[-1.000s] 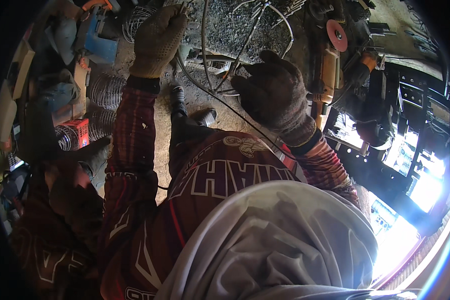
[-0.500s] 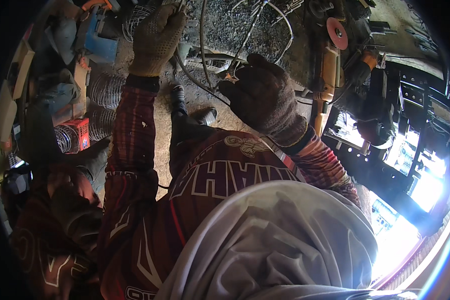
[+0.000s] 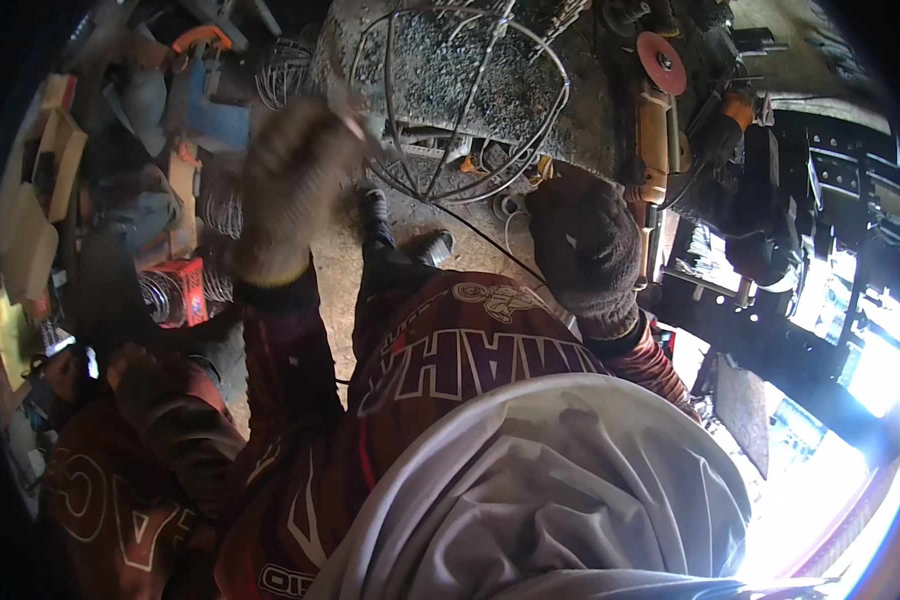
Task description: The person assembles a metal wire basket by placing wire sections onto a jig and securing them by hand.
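Observation:
A round wire frame (image 3: 568,88) with crossing rods rests on a dark, grit-covered bench top (image 3: 340,60) in front of me. My left hand (image 3: 295,190), in a knitted work glove, is smeared by motion beside the frame's left side; its fingers and anything in them cannot be made out. To the right of the frame, my right hand (image 3: 585,245) is closed in a dark, dirty glove. A black cable (image 3: 485,238) passes from beneath the frame toward it. What the right hand grips, if anything, is hidden.
An angle grinder (image 3: 654,145) with a pink disc (image 3: 661,62) lies at right, near a second orange power tool (image 3: 738,108). At left are a blue machine (image 3: 210,115), wire coils (image 3: 220,205) and a red crate (image 3: 185,285). A co-worker's sleeve (image 3: 185,430) shows lower left.
My right hand has moved right and toward me, away from the wire frame. My left hand has come down closer to me and blurred. More of the round frame now shows.

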The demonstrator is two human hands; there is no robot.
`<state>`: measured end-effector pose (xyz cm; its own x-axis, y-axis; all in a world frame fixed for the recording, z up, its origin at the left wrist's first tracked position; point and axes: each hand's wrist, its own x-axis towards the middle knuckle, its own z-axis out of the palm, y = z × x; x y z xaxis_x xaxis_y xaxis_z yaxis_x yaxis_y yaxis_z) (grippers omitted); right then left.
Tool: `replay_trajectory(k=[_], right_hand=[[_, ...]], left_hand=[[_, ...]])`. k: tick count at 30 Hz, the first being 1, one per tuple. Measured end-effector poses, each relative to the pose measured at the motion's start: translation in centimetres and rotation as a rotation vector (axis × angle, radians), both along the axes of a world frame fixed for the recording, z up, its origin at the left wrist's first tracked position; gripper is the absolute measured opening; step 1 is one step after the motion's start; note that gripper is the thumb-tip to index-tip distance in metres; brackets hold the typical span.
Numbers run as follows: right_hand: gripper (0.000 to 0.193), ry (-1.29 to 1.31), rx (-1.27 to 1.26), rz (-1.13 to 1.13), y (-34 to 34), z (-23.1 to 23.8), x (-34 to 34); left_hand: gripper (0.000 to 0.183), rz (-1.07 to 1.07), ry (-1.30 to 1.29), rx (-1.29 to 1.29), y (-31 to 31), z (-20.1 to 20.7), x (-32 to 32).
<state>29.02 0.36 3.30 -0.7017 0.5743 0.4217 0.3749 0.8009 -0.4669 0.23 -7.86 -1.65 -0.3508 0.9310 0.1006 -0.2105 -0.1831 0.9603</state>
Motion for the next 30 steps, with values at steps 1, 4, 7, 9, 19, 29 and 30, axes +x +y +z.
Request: replay_trajectory(k=[1, 4, 7, 9, 19, 29, 30], right_hand=[[0.026, 0.063, -0.094, 0.015, -0.2, 0.4, -0.1], [0.024, 0.271, -0.225, 0.119, -0.4, -0.1, -0.4], [0.025, 0.456, -0.343, 0.170, -1.3, -2.0, 0.6], [0.024, 0.442, -0.420, 0.114, -1.7, -3.3, 1.5], [0.020, 0.485, -0.642, 0.141, -4.4, -3.7, 4.3], [0.044, 0.356, -0.939, -0.036, -4.6, -2.7, 5.3], [0.044, 0.365, -0.934, -0.048, -4.5, -2.7, 5.3]], left_hand=[[0.015, -0.199, -0.024, -0.028, -0.6, 1.2, 0.9], [0.014, -0.562, 0.118, -0.109, -1.1, 3.3, 4.6], [0.014, -0.403, 0.357, -0.132, -1.0, 3.3, 8.0], [0.019, -0.420, 0.184, -0.227, -1.7, 2.2, 9.1], [0.013, -0.502, 0.310, -0.304, -2.6, 2.0, 11.5], [0.005, -0.529, 0.551, -0.301, -1.1, 3.0, 12.3], [0.005, -0.562, 0.539, -0.335, -0.7, 3.1, 12.2]])
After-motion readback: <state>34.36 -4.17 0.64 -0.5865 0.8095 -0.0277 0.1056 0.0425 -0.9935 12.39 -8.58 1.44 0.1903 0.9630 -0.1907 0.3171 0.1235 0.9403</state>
